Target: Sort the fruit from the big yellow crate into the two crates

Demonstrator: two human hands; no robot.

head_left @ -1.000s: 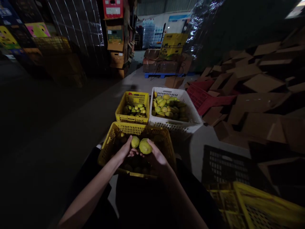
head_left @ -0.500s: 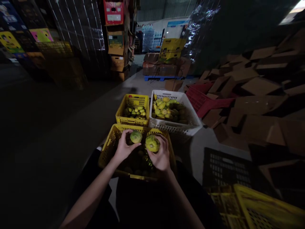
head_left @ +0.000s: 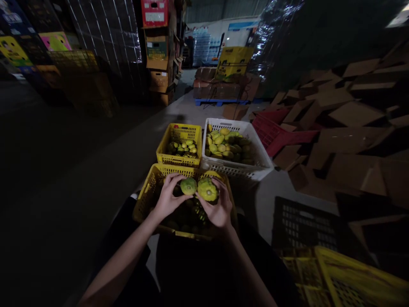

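Note:
My left hand (head_left: 168,197) holds a small green mango (head_left: 188,186) over the near yellow crate (head_left: 144,201). My right hand (head_left: 218,207) holds a larger yellow-green mango (head_left: 207,189) right beside it, the two fruits almost touching. The near crate's contents below my hands are dark and hard to make out. Beyond it stand a smaller yellow crate (head_left: 167,144) with several mangoes and a white crate (head_left: 255,149) with several yellow-green mangoes.
A red crate (head_left: 271,134) lies tipped among flattened cardboard boxes (head_left: 351,128) at the right. A black crate (head_left: 303,226) and a yellow crate (head_left: 351,277) sit at the near right. Stacked cartons (head_left: 158,51) and a loaded blue pallet (head_left: 220,101) stand at the back.
Both hands turned from palm-up to gripping the fruits from the sides and lifted them slightly forward over the near crate, bringing the two mangoes closer together.

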